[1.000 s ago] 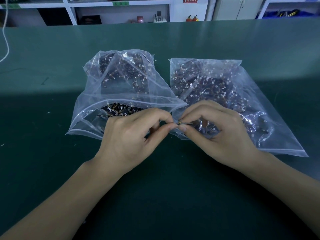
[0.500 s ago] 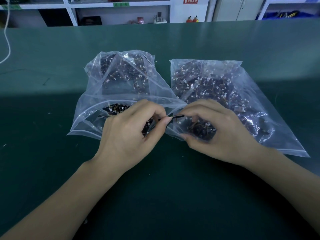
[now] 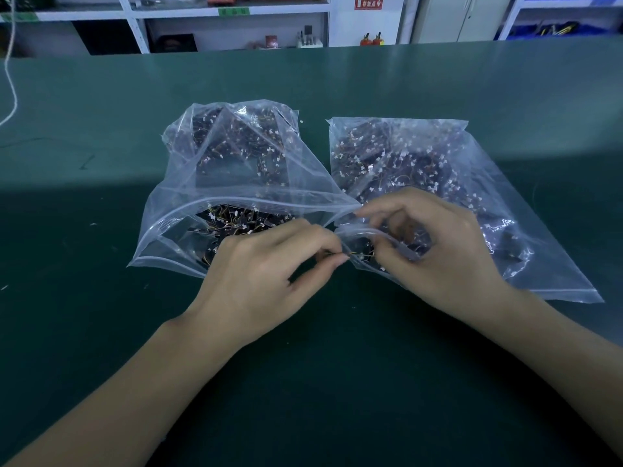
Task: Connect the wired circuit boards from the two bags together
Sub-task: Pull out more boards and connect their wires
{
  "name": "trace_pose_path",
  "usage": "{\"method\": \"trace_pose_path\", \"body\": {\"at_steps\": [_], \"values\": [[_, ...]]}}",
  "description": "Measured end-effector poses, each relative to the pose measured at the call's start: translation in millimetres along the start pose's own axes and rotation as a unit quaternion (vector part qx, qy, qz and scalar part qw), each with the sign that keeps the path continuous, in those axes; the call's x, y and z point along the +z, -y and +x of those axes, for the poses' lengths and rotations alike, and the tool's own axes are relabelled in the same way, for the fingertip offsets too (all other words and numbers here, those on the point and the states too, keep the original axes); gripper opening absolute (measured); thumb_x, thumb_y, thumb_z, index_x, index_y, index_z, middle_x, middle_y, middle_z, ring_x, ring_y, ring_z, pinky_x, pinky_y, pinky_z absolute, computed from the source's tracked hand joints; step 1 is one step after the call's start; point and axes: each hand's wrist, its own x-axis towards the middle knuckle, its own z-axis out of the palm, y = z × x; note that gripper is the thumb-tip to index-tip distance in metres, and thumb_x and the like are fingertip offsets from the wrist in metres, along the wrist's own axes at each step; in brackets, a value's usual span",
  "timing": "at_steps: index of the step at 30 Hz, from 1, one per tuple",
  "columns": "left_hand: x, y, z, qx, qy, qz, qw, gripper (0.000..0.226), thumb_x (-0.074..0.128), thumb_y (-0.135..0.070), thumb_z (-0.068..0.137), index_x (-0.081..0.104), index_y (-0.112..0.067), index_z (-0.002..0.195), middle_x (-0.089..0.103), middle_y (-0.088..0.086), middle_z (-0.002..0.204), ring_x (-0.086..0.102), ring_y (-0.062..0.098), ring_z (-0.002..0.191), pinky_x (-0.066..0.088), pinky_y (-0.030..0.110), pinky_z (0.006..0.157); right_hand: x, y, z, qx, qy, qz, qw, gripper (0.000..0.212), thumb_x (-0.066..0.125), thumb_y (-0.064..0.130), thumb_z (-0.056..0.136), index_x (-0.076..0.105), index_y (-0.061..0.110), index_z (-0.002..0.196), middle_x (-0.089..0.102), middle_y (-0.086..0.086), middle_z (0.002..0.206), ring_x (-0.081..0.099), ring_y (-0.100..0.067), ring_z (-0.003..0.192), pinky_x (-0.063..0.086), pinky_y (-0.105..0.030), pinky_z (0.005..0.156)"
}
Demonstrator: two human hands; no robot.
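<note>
Two clear plastic zip bags lie side by side on a dark green table mat [image 3: 337,382]. The left clear zip bag [image 3: 188,210] stands open at its near edge, showing small dark circuit boards with thin yellow wires and white connectors [image 3: 236,219] inside. The right clear zip bag [image 3: 505,230] holds a like heap, its near-left corner lifted.

Left hand [image 3: 263,278]: fingers curled, thumb and forefinger pinching a thin wired piece [image 3: 357,255] at the gap between the bags.

Right hand [image 3: 448,251]: fingers curled at the right bag's mouth, fingertips meeting the other end of the same piece; it appears to grasp it, though plastic blurs the contact.

Behind the table: white shelving [image 3: 229,15] with small items, and a white cord [image 3: 11,96] at far left.
</note>
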Motion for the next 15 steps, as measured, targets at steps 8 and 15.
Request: {"method": "trace_pose_path", "body": {"at_steps": [8, 15], "values": [[-1.7, -2.2, 2.3, 0.020, -0.017, 0.051, 0.998, 0.017, 0.071, -0.030, 0.106, 0.082, -0.020, 0.097, 0.075, -0.011, 0.091, 0.064, 0.009, 0.068, 0.052, 0.037, 0.050, 1.2, -2.0, 0.8, -0.028, 0.004, -0.009, 1.000, 0.023, 0.072, -0.009, 0.095, 0.076, 0.007, 0.111, 0.069, 0.001, 0.100, 0.060, -0.003, 0.080, 0.045, -0.018, 0.073], [-2.5, -7.7, 5.4, 0.033, -0.009, 0.129, 0.991, 0.014, 0.073, -0.025, 0.104, 0.081, -0.022, 0.094, 0.072, -0.009, 0.087, 0.068, 0.011, 0.068, 0.050, 0.036, 0.046, 2.0, 0.2, 0.5, -0.043, 0.006, -0.001, 0.999, 0.019, 0.072, -0.007, 0.097, 0.077, 0.007, 0.109, 0.065, 0.012, 0.101, 0.059, -0.011, 0.074, 0.047, -0.024, 0.068]]}}
